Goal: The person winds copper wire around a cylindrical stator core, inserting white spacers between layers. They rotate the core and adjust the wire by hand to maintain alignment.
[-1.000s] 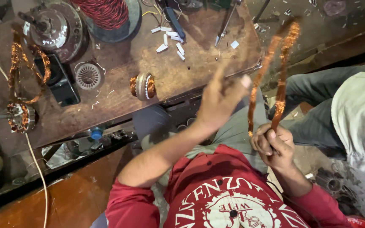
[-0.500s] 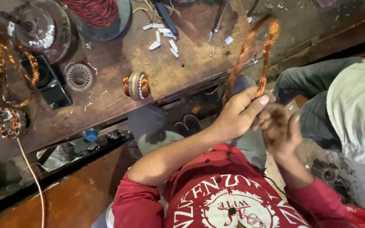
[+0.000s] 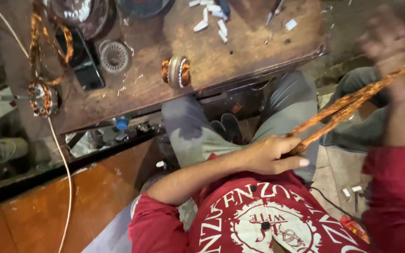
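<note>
Left hand (image 3: 270,154), fingers closed around one end of a copper wire coil (image 3: 348,110) stretched toward the blurred right hand (image 3: 394,44), whose grip is indiscernible. Above the knees: wooden desk (image 3: 240,56) bearing a wound stator (image 3: 176,71), fan rotor (image 3: 114,56), and paper slips (image 3: 212,18).

Right hand (image 3: 394,51) motion-blurred

Worn wooden bench (image 3: 240,56): wound stator (image 3: 176,71), phone (image 3: 81,61).
</note>
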